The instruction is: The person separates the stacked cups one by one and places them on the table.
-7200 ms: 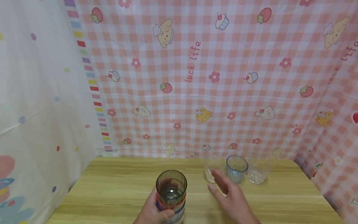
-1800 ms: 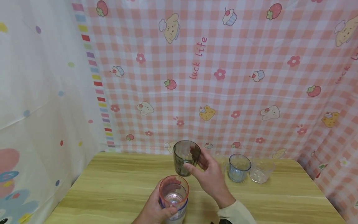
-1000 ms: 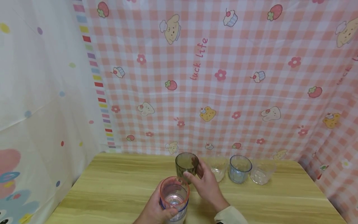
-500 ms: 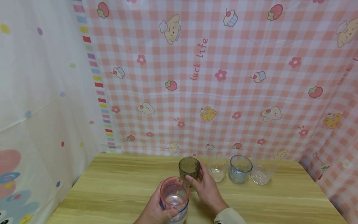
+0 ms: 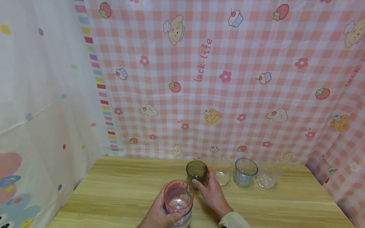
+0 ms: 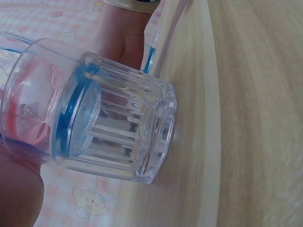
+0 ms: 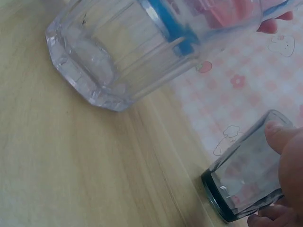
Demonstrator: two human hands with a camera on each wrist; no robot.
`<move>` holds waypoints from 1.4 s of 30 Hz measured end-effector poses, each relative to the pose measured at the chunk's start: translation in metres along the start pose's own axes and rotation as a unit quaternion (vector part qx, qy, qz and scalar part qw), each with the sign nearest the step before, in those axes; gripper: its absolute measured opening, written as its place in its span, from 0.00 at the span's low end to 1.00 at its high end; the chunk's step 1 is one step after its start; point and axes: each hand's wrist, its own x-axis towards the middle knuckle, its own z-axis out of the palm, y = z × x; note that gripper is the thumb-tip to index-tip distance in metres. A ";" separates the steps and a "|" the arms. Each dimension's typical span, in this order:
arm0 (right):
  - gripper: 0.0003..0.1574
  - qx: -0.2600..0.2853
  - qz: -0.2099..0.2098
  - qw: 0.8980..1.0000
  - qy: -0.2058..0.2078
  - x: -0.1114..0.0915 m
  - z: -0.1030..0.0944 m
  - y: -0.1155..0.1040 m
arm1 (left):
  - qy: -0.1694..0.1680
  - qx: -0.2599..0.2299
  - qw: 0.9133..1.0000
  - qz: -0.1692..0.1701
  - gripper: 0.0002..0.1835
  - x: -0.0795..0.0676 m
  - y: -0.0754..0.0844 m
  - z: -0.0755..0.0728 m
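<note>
My left hand [image 5: 159, 211] grips a nested stack of see-through cups, with a pink-rimmed cup [image 5: 179, 193] on top, a blue-rimmed one inside and a clear faceted cup [image 6: 125, 127] at the bottom. To the right and farther back, my right hand [image 5: 213, 193] holds a dark smoky-green cup [image 5: 196, 171] upright, thumb on the near side and fingers behind. Its base [image 7: 218, 201] is at or very near the tabletop; contact is hard to judge. Just right of it stands a clear cup [image 5: 222, 176], partly hidden by my fingers.
Beyond the clear cup, a blue cup [image 5: 246, 177] and another clear cup [image 5: 266, 179] continue the row along the back of the wooden table [image 5: 119, 190]. A pink checked cloth [image 5: 159, 126] hangs behind, and a white dotted cloth [image 5: 57, 126] on the left.
The dark cup came off the top of the stack in my right hand. It was then lowered to table level and shifted right toward the row. My left hand keeps holding the stack.
</note>
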 end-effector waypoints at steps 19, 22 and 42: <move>0.51 -0.069 -0.003 0.996 0.047 0.005 0.004 0.009 | 0.006 0.010 1.000 -0.009 0.43 -0.001 0.001 0.000; 0.49 -0.080 -0.004 0.995 0.050 0.005 0.004 0.011 | 0.007 0.011 1.000 -0.002 0.43 -0.001 0.000 0.000; 0.49 -0.127 0.009 0.992 0.009 -0.026 -0.018 0.001 | -0.002 -0.013 1.000 -0.011 0.44 -0.003 -0.002 -0.001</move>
